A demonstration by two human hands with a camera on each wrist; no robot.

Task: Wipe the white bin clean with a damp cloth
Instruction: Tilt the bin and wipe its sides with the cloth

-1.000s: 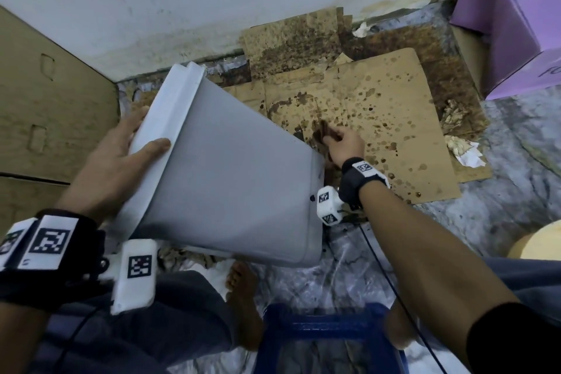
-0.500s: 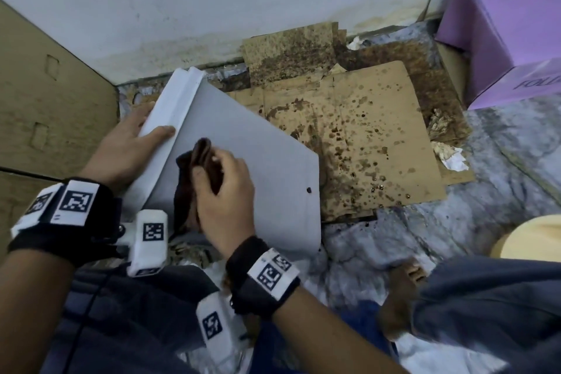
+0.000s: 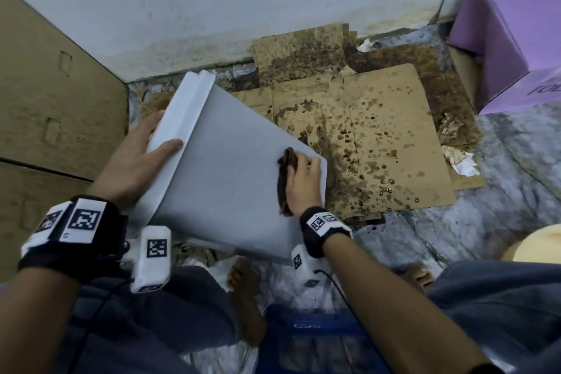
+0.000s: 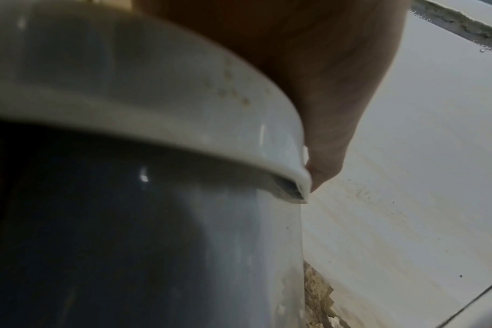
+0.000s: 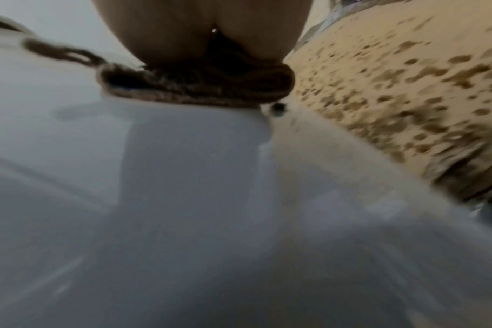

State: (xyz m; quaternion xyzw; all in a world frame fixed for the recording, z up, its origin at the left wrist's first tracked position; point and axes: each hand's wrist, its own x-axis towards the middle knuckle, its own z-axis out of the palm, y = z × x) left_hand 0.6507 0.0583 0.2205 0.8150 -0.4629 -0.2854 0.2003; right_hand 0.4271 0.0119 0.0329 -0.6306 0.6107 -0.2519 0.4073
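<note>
The white bin [image 3: 230, 173] lies tilted, rim toward the upper left and base toward the lower right. My left hand [image 3: 151, 149] grips the rim, thumb on the outer side and fingers behind it; the left wrist view shows the rim [image 4: 183, 106] close up with a finger [image 4: 323, 133] past its corner. My right hand [image 3: 303, 176] holds a dark brown cloth [image 3: 285, 182] and presses it flat on the bin's upper side near the base edge. In the right wrist view the cloth [image 5: 197, 86] sits bunched under the palm on the bin's wall [image 5: 183, 199].
Stained cardboard sheets [image 3: 379, 136] cover the floor beyond the bin, with crumpled paper [image 3: 458, 158] at their right edge. A brown carton [image 3: 45, 100] stands at the left, a purple box [image 3: 516, 39] at the upper right. A blue stool [image 3: 318, 337] and bare feet [image 3: 243, 297] are below.
A second ago my right hand was off the bin over the cardboard. It then brought the cloth to the rim end and has slid it across to the base end. The left hand kept its hold.
</note>
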